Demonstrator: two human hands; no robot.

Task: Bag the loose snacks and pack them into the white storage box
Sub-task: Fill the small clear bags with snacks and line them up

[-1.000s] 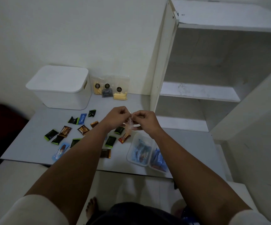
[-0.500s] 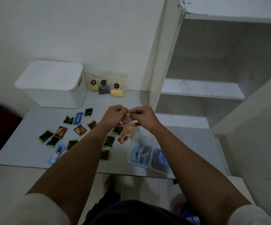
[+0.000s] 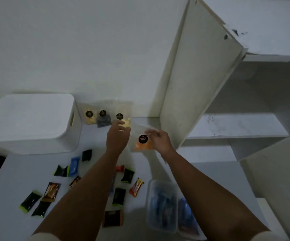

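My right hand [image 3: 159, 140] pinches the upper right edge of a clear bag with orange snacks [image 3: 141, 140] and a black round sticker, held near the back of the table. My left hand [image 3: 117, 136] reaches forward just left of that bag, fingers extended toward the three sealed bags [image 3: 104, 116] leaning against the wall; I cannot see it holding anything. The white storage box [image 3: 31, 122] stands lidded at the back left. Several loose wrapped snacks [image 3: 125, 176] in green, brown, blue and red lie scattered on the table [image 3: 5, 216] under my arms.
Two clear plastic containers [image 3: 163, 204] with blue items sit at the table's front right. A white shelf unit [image 3: 198, 80] rises at the right, its side panel close to my right hand. The wall lies right behind the bags.
Both hands have moved forward and apart from the middle of the table toward the wall. The orange bag now hangs from my right hand alone, and my left hand has left it.
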